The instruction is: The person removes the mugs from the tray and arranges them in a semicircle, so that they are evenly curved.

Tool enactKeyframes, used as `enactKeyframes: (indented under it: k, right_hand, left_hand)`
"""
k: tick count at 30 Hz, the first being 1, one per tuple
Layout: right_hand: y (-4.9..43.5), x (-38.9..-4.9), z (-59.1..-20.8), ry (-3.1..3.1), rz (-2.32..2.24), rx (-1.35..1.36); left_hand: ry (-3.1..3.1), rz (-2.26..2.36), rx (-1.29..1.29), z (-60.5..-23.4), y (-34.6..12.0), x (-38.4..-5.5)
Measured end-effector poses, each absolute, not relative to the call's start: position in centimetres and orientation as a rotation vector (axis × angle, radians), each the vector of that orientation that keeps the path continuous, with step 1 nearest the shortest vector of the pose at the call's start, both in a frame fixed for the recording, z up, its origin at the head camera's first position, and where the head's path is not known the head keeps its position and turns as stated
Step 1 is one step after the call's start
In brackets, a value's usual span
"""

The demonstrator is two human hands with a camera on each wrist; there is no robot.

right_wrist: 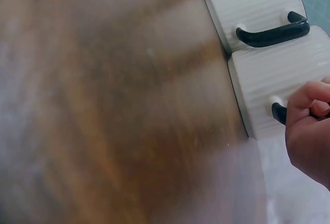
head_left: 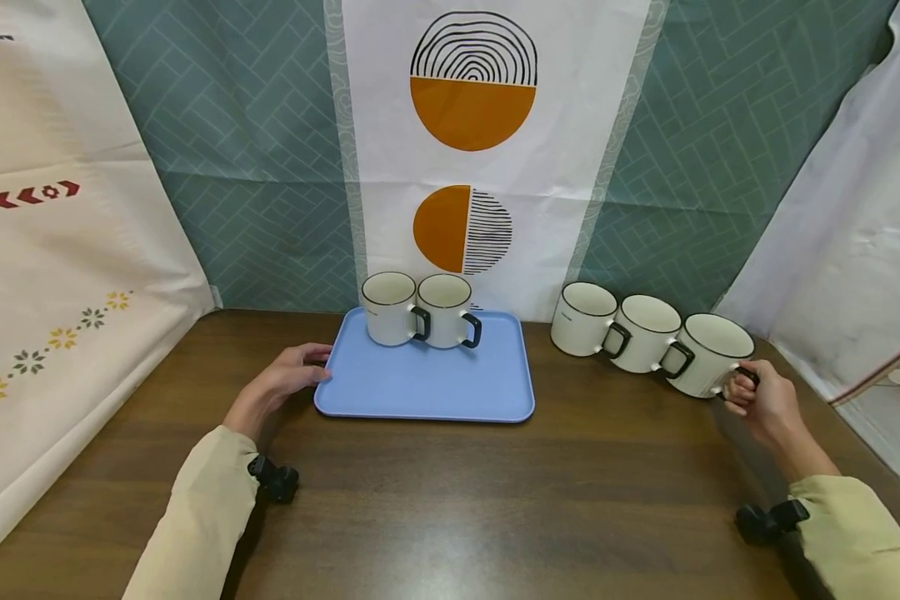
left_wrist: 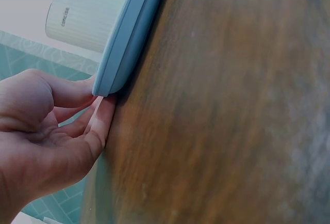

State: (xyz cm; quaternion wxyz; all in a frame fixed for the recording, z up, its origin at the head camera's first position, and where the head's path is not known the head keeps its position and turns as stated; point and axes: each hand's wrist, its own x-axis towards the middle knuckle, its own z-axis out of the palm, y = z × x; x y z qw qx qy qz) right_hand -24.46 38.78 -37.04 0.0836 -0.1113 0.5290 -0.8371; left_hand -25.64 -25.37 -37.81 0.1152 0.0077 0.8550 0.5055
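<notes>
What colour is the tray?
Light blue. The tray shows best in the head view.

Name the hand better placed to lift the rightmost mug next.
Likely the right hand: it grips that mug by its handle, while the left hand, farther away, holds the blue tray.

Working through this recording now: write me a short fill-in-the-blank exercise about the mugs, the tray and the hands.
1. The left hand pinches the edge of a tray coloured ____.
2. On that tray stand ____ mugs.
3. The right hand holds another mug by its black ____.
4. Counting that one, ____ mugs are off the tray.

Missing words: blue; two; handle; three.
</notes>
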Motion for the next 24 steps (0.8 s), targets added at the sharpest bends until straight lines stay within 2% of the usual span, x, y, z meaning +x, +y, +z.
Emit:
enactKeyframes:
  k: [11, 24]
  right_hand:
    - [39.5, -24.5, -37.0, 1.408, -2.335, -0.517]
    - [40.1, -24.1, -36.7, 1.617, -2.177, -0.475]
  left_hand:
    - [2.514, 1.469, 0.018, -37.7, -25.3, -25.6]
    - [2.517, 1.466, 0.021, -37.8, -25.3, -25.6]
